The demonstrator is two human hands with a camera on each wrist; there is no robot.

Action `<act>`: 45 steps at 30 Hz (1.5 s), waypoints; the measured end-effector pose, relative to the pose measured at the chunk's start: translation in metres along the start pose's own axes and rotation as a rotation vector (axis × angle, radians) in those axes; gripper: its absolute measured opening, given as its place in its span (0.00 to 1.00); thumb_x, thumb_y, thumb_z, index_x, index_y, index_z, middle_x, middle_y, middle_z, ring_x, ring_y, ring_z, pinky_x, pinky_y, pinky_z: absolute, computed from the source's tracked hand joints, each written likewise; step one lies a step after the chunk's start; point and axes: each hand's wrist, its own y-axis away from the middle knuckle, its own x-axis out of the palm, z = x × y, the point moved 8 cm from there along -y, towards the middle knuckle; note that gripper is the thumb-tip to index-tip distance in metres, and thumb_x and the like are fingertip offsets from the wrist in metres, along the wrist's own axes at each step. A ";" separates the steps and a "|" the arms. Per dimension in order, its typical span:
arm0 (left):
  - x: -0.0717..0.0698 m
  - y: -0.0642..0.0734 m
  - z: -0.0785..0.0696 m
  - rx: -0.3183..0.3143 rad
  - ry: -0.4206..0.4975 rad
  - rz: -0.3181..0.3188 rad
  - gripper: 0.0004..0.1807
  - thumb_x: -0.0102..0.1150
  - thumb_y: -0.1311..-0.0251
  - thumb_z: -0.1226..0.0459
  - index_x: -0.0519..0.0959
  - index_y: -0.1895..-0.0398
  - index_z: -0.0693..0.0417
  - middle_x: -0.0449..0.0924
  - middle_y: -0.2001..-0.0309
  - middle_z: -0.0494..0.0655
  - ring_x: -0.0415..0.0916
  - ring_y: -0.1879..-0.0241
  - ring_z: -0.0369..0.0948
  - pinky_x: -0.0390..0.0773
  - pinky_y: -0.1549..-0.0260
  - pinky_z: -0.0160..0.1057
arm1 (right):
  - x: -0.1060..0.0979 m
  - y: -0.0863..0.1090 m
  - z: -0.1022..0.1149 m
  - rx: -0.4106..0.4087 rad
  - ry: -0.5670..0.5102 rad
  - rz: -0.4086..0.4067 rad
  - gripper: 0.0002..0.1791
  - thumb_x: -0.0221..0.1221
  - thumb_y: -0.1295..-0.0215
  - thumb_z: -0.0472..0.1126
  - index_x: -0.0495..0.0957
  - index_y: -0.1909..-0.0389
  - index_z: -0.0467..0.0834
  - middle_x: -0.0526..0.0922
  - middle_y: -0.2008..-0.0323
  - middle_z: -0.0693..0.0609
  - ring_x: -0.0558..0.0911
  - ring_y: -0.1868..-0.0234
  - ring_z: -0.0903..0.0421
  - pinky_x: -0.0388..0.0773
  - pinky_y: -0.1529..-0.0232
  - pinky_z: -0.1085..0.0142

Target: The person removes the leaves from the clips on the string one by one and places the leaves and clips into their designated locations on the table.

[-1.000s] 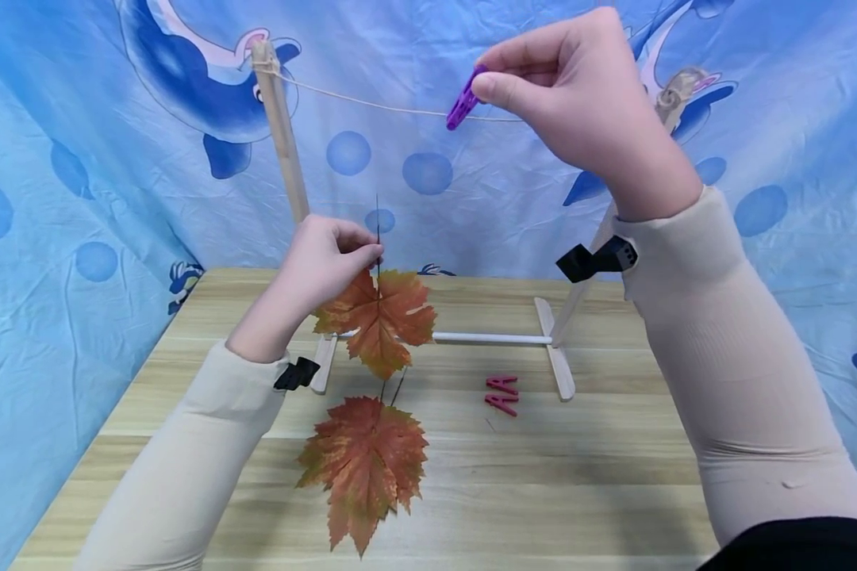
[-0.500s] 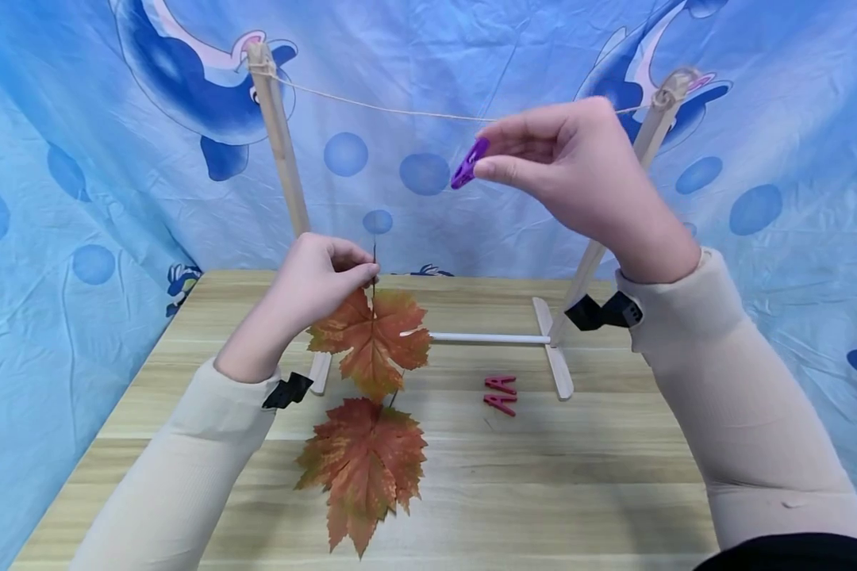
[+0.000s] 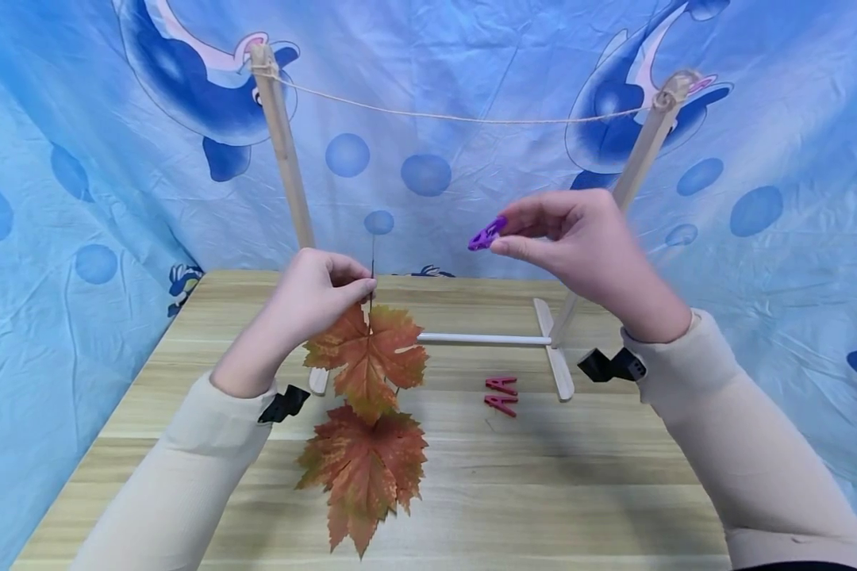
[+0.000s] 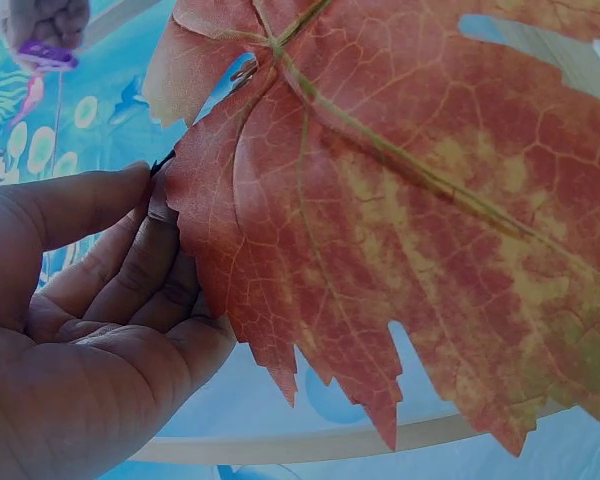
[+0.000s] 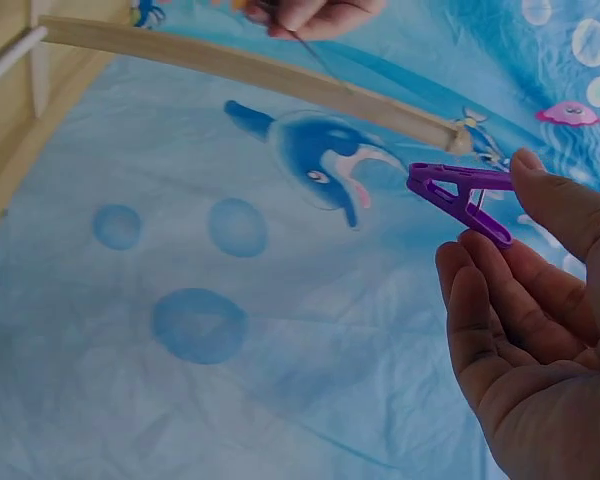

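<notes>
My left hand (image 3: 314, 293) pinches the thin dark stem of an orange-red artificial maple leaf (image 3: 368, 357), which hangs below the fingers. In the left wrist view that leaf (image 4: 410, 190) fills much of the picture. My right hand (image 3: 586, 254) holds a purple clothespin (image 3: 487, 235) between thumb and fingers, apart from the leaf and below the string (image 3: 428, 116). The right wrist view shows the clothespin (image 5: 460, 195) with its handle ends between thumb and fingertips and its jaws pointing away. More leaf (image 3: 371, 476) lies on the table under the held one, its upper part covered.
The string runs between two wooden posts, left (image 3: 282, 151) and right (image 3: 646, 151), on a stand with a white crossbar (image 3: 486, 339). Two dark pink clothespins (image 3: 501, 396) lie on the wooden table (image 3: 557, 492). A blue dolphin-print cloth (image 3: 471, 182) hangs behind.
My right hand has come down from the string with the purple clothespin, which has tilted flatter. My left hand has lowered slightly, bringing its leaf over the top of the one on the table.
</notes>
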 end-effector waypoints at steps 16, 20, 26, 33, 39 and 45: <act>0.018 0.012 0.014 -0.037 0.005 0.066 0.07 0.63 0.31 0.66 0.89 0.64 0.57 0.87 0.69 0.48 0.81 0.69 0.42 0.79 0.68 0.43 | 0.026 0.036 -0.050 0.126 -0.048 0.081 0.14 0.73 0.38 0.41 0.88 0.52 0.44 0.88 0.60 0.54 0.86 0.60 0.57 0.82 0.63 0.63; 0.023 0.015 0.014 -0.034 0.013 0.074 0.06 0.63 0.31 0.67 0.88 0.64 0.58 0.86 0.70 0.45 0.82 0.69 0.42 0.79 0.68 0.44 | 0.031 0.045 -0.059 0.166 -0.023 0.098 0.13 0.74 0.39 0.43 0.88 0.54 0.45 0.88 0.62 0.55 0.86 0.61 0.57 0.82 0.67 0.62; 0.033 0.020 0.017 -0.038 -0.001 0.108 0.05 0.64 0.33 0.67 0.88 0.64 0.58 0.86 0.71 0.42 0.80 0.71 0.41 0.79 0.69 0.42 | 0.040 0.056 -0.071 0.180 0.003 0.127 0.14 0.74 0.39 0.44 0.88 0.52 0.48 0.87 0.57 0.56 0.85 0.56 0.58 0.82 0.62 0.62; 0.041 0.024 0.018 -0.034 -0.003 0.141 0.05 0.64 0.33 0.68 0.88 0.64 0.58 0.85 0.72 0.44 0.79 0.72 0.41 0.78 0.69 0.43 | 0.046 0.069 -0.088 0.220 0.034 0.115 0.14 0.74 0.40 0.46 0.89 0.53 0.50 0.86 0.56 0.58 0.84 0.57 0.59 0.82 0.61 0.58; 0.051 0.025 0.019 -0.026 -0.024 0.171 0.05 0.64 0.34 0.69 0.88 0.66 0.59 0.85 0.74 0.45 0.79 0.74 0.40 0.73 0.47 0.48 | 0.063 0.084 -0.105 0.281 0.012 0.176 0.13 0.73 0.39 0.39 0.88 0.54 0.43 0.88 0.61 0.53 0.86 0.61 0.58 0.83 0.64 0.63; 0.063 0.028 0.022 -0.027 -0.004 0.218 0.05 0.63 0.35 0.71 0.87 0.68 0.61 0.84 0.74 0.43 0.78 0.74 0.39 0.77 0.72 0.41 | 0.080 0.096 -0.119 0.309 0.021 0.238 0.12 0.72 0.40 0.35 0.87 0.54 0.41 0.88 0.60 0.52 0.86 0.57 0.54 0.82 0.58 0.59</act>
